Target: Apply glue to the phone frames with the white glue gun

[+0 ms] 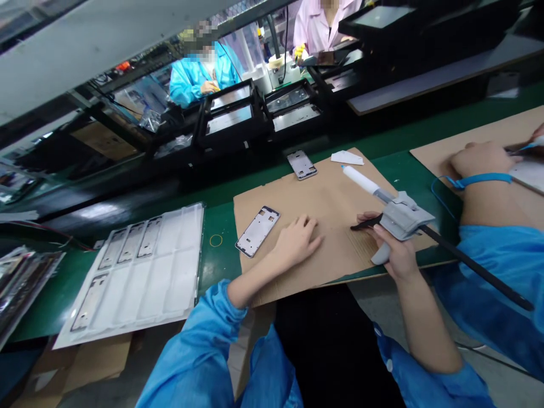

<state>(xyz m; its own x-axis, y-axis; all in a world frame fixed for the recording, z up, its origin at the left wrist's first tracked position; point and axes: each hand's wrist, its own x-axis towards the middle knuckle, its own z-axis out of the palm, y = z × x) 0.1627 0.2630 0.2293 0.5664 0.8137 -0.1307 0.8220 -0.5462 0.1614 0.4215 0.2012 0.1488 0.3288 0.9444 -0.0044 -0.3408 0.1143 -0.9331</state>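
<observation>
Right hand (393, 249) clamps glue gun (397, 218), left hand (297, 241) flat, empty on cardboard (335, 198); frame (257, 230) just left, apparently unglued; tray (136, 272) half-filled.

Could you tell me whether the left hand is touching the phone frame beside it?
Apart: the head view shows bare cardboard between the left hand and the phone frame.

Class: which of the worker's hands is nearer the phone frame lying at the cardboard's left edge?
Left. The left hand rests flat just right of the phone frame; the right hand is farther right, holding a dispensing gun.
</observation>
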